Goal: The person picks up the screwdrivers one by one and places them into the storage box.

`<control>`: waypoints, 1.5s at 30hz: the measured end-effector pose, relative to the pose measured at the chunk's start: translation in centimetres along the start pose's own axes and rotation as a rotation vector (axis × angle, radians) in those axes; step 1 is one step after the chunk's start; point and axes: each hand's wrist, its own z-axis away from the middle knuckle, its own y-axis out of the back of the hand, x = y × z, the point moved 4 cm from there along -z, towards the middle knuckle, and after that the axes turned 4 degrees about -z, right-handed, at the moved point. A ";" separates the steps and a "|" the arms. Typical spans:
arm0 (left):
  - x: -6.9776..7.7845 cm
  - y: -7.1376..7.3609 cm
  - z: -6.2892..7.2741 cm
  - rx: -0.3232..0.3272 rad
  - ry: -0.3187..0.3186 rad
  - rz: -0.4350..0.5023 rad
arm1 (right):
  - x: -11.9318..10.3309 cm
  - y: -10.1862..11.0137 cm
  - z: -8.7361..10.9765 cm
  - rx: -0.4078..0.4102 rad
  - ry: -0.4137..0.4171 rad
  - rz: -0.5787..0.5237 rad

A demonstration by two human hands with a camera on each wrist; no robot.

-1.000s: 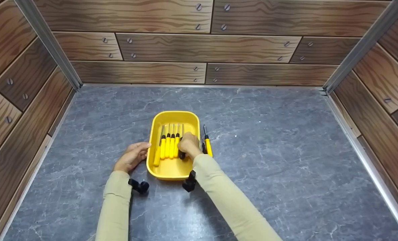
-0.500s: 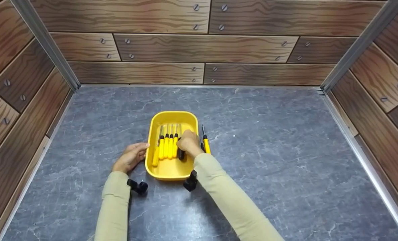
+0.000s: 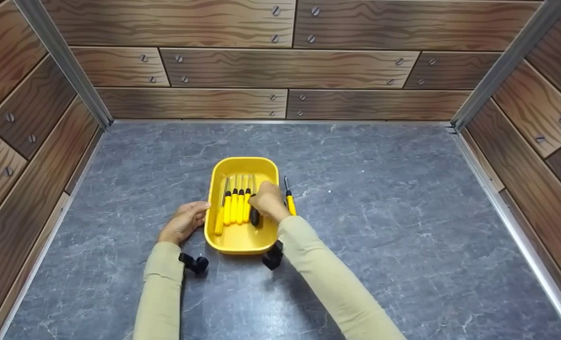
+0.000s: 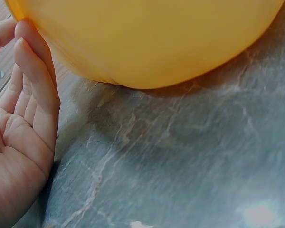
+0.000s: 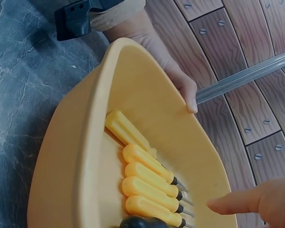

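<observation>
A yellow tray [image 3: 241, 243] holds a row of several yellow-handled screwdrivers [image 3: 234, 208] and, at the row's right end, a black-handled screwdriver [image 3: 255, 216]. My left hand [image 3: 184, 222] pinches the tray's left rim, its thumb over the edge, while the other fingers stay outside along the wall. Inside the tray, my right hand [image 3: 267, 200] is just right of the black handle and overlaps its shaft area. In the right wrist view, one extended finger [image 5: 235, 202] shows above the screwdriver shafts, apart from the black handle [image 5: 142, 222] at the bottom edge.
Another yellow-handled screwdriver [image 3: 290, 200] lies on the grey marbled table [image 3: 379, 226], close outside the tray's right wall and partly behind the right hand. Wood-patterned panels [image 3: 223, 68] enclose the table at the back and both sides. Black camera mounts [image 3: 273, 257] sit at the wrists.
My right hand has shifted slightly right and away, showing more of the black handle and covering the dark item outside the tray. The left hand keeps its hold; the whole view has drifted slightly.
</observation>
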 end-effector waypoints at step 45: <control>-0.1 0.1 -0.1 0.019 -0.009 0.001 | 2.1 3.0 1.0 -0.070 0.057 -0.275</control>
